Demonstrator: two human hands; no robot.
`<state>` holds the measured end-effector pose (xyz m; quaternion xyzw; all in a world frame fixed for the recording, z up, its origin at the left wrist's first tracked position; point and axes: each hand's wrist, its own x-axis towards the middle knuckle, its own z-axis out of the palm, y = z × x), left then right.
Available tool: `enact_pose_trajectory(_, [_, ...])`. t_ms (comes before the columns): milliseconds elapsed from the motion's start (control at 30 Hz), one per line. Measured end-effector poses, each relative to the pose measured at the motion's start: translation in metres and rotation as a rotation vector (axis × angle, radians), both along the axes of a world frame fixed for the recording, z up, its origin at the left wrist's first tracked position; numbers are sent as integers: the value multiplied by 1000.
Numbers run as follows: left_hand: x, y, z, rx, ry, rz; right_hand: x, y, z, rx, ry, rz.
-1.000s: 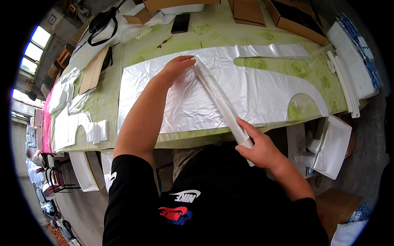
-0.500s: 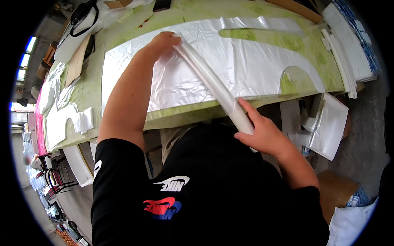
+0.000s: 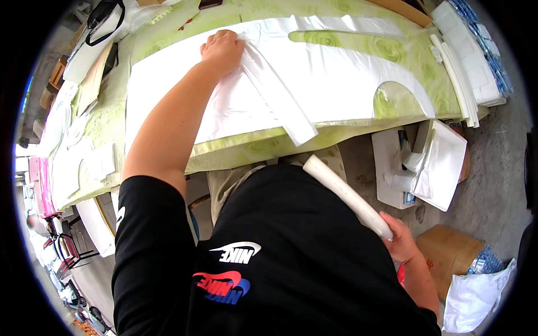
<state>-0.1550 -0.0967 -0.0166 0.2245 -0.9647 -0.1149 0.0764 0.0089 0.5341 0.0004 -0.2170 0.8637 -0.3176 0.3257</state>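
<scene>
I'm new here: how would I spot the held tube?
From the green table, look down to the black shirt. The white tube slants across it, lower end in the right hand. Unlike the rods at the table's right, this one is held.

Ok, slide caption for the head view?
Left hand on white plastic sheet over green rose-print tablecloth; right hand gripping white pole.

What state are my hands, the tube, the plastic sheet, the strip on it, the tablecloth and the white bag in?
Left hand: palm down at the strip's far end
Right hand: closed around one end of the tube
Tube: held slanting, off the table
Sheet: spread out, with curved cutouts
Strip: lying slantwise, near end past the sheet's edge
Tablecloth: draped over the near edge
Bag: creased, beside a carton
</scene>
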Motion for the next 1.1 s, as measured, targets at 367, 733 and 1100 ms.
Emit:
enact_pose_trajectory(367, [105,95,12,-107,85,-818,-57,-79,7,-179,259,-89])
enact_pose_trajectory(733, [150,109,16,-138,-36,-995,-201,-227,36,27,714,262])
enact_pose_trajectory(1100, [153,115,12,-43,50,-918,-222,-235,25,22,780,211])
